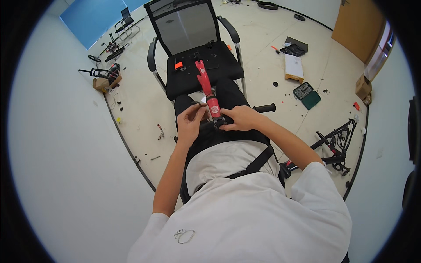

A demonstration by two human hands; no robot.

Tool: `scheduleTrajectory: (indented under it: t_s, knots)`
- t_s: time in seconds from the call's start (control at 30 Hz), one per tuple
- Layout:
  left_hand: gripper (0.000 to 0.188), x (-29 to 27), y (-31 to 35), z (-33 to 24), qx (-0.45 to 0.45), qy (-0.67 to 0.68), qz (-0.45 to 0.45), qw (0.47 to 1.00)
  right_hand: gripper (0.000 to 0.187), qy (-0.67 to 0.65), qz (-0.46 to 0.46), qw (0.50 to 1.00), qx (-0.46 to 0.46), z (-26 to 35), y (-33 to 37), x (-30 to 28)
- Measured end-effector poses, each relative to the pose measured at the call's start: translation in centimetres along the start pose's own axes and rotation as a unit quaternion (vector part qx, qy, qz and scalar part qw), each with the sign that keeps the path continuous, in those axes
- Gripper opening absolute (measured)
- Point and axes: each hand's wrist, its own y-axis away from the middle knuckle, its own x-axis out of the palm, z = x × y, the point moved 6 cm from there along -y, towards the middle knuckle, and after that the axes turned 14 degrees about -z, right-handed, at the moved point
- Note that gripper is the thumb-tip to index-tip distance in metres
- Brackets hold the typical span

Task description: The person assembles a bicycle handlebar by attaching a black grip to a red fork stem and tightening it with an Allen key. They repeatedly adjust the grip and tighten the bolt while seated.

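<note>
- Red metal bicycle stem (206, 87) lies across our lap, its far end on the black mesh office chair (193, 65).
- Our right hand (239, 118) clasps its black clamp.
- Our left hand (189, 120) pinches a thin dark tool (198, 104).

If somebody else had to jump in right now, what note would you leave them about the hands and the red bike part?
Left hand: pinching a small dark tool or bolt at the fingertips, beside the red part; which one is too small to tell.
Right hand: gripping the clamp end of the red bike stem, which lies across the lap and reaches onto the black office chair.
A black handlebar grip sticks out beyond the right hand.
Small parts sit on the chair seat; an open green tool case lies on the floor to the right.
Done or left: cannot tell from this view.
</note>
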Motion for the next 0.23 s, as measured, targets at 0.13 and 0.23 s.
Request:
scheduleTrajectory:
  t_s: [0.13, 0.23]
  knots:
    - [0.023, 0.31, -0.62, -0.2, 0.025, 0.049, -0.02, 0.998, 0.054, 0.004, 0.0, 1.0, -0.003, 0.12, -0.18, 0.03]
    - [0.024, 0.33, -0.78, -0.03, 0.031, 0.042, -0.024, 0.998, 0.055, 0.002, -0.004, 1.0, -0.006, 0.15, -0.11, 0.08]
